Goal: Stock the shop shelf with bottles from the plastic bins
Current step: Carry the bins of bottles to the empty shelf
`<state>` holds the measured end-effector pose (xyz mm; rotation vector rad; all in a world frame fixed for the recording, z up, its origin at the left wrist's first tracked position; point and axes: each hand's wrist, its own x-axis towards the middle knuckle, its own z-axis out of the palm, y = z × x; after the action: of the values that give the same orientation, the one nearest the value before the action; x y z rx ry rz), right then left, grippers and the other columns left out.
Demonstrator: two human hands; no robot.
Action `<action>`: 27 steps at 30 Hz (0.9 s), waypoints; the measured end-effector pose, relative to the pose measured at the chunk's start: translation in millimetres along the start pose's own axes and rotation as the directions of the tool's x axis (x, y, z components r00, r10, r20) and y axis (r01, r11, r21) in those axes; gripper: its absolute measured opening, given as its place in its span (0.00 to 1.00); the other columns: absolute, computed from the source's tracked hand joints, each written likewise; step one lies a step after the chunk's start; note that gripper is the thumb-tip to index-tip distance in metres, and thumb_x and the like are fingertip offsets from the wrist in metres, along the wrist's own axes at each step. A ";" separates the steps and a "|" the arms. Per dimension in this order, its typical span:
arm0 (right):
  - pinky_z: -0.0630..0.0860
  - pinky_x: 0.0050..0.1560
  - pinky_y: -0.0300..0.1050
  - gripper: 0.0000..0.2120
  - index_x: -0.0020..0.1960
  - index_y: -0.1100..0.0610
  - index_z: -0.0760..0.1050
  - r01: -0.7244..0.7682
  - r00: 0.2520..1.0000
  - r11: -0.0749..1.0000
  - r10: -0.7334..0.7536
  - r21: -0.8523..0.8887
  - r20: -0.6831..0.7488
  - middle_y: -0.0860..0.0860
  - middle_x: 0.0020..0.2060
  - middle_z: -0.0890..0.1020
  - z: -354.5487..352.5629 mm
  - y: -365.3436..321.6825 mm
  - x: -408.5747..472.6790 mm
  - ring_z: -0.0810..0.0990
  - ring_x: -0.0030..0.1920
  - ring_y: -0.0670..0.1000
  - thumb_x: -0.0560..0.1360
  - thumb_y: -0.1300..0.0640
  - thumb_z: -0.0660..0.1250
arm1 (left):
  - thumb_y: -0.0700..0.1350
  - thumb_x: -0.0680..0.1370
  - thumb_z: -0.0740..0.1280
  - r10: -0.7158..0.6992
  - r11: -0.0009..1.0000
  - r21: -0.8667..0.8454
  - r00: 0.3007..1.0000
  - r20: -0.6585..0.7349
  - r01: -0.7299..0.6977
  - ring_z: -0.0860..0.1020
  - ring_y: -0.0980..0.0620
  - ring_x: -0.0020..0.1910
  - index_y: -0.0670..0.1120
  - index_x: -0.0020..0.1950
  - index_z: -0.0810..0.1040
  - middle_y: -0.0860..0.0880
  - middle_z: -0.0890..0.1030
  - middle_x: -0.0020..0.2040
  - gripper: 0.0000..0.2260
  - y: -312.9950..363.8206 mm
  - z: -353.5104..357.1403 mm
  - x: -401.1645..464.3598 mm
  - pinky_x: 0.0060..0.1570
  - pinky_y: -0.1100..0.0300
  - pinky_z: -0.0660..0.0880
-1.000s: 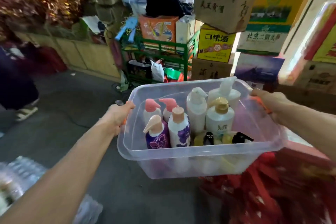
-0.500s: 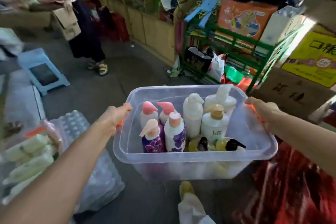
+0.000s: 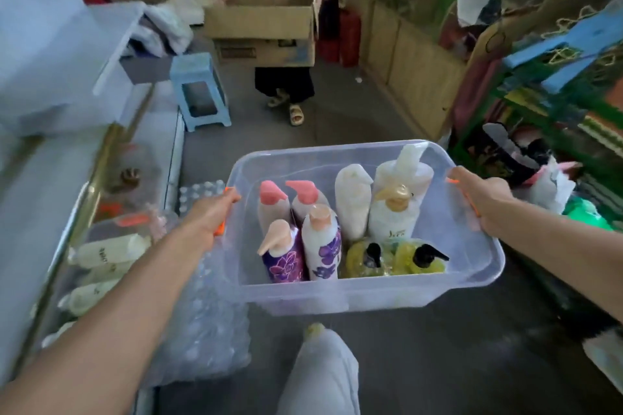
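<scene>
You carry the clear plastic bin [image 3: 371, 293] off the floor, held out in front of you. Your left hand [image 3: 210, 217] grips its left orange handle, your right hand [image 3: 485, 202] grips the right one. Inside, pump bottles stand upright: two pink-capped bottles [image 3: 273, 202] far left, two purple-flowered bottles [image 3: 303, 254] near, tall white ones [image 3: 352, 199] at right, two yellow bottles [image 3: 394, 258] near right. Far ahead a person in a striped top holds a cardboard box [image 3: 261, 22]. A blue stool [image 3: 200, 91] stands far left.
</scene>
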<state>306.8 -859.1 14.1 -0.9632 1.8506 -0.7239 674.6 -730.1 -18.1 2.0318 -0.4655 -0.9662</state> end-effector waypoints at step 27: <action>0.71 0.31 0.44 0.25 0.54 0.63 0.77 0.414 0.790 0.812 -0.096 -0.411 0.605 0.59 0.41 0.79 565.3 -342.8 235.0 0.78 0.37 0.58 0.70 0.41 0.69 | 0.56 0.69 0.70 -0.541 0.827 -0.427 0.723 -0.429 0.366 0.70 0.46 0.27 0.45 0.33 0.72 0.45 0.70 0.30 0.15 55.4 -131.1 352.0 0.31 0.57 0.71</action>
<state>857.4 -1287.7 -59.7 -1.6259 1.3954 -0.0277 1000.7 -910.7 -89.7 2.0336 0.5057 -0.6348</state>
